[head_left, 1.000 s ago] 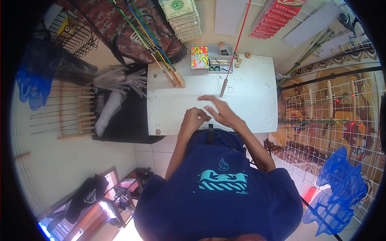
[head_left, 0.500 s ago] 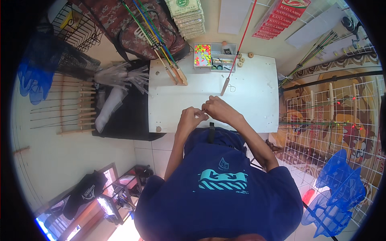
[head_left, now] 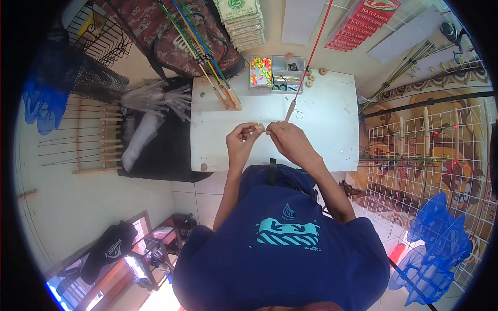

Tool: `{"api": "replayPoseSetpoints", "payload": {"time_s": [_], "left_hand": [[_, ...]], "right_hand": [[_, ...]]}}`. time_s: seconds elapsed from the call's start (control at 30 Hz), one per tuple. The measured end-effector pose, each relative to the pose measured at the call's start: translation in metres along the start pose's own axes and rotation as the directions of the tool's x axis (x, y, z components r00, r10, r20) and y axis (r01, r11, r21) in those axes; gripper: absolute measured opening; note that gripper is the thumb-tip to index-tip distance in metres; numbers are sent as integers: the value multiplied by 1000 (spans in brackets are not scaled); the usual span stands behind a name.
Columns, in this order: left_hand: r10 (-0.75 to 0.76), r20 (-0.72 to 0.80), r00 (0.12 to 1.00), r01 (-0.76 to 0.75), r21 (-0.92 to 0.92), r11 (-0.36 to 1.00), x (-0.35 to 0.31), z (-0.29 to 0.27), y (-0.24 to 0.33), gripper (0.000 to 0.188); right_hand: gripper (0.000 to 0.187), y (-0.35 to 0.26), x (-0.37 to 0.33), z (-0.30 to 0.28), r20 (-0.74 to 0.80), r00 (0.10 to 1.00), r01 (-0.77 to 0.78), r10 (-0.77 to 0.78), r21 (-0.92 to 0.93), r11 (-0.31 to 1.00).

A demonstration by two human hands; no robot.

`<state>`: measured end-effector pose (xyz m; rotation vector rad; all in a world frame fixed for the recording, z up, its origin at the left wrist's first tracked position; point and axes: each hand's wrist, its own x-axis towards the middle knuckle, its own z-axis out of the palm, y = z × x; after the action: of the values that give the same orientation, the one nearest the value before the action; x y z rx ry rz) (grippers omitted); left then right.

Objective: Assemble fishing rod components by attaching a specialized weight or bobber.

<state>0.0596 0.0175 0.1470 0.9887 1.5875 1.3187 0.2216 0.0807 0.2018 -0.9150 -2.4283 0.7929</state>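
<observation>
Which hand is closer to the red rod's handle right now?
Right. The right hand is just below the rod's handle in the picture; the left hand is farther off, to its lower left.

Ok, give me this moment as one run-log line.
left hand: pinched | right hand: pinched, close beside left | grip contents: too small to tell | rod handle: on white table, beyond right hand

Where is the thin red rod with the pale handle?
In the head view, right of centre, the red rod passes the right edge of the grey compartmented plastic tray, its handle near the right hand.
</observation>
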Motion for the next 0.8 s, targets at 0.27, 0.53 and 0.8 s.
{"api": "replayPoseSetpoints", "payload": {"time_s": [0.27, 0.53, 0.8], "left_hand": [[-62, 22, 998, 57, -743, 667, 9, 3, 32, 29], [-209, 40, 977, 98, -957, 274, 7, 0, 74, 35], [-58, 61, 996, 64, -997, 49, 14, -21, 55, 35]], "right_hand": [[7, -12, -2, -8, 7, 1000, 21, -23, 194, 981], [7, -3, 4, -21, -81, 997, 18, -4, 170, 985], [7, -1, 7, -27, -134, 991, 8, 22, 218, 976]]}}
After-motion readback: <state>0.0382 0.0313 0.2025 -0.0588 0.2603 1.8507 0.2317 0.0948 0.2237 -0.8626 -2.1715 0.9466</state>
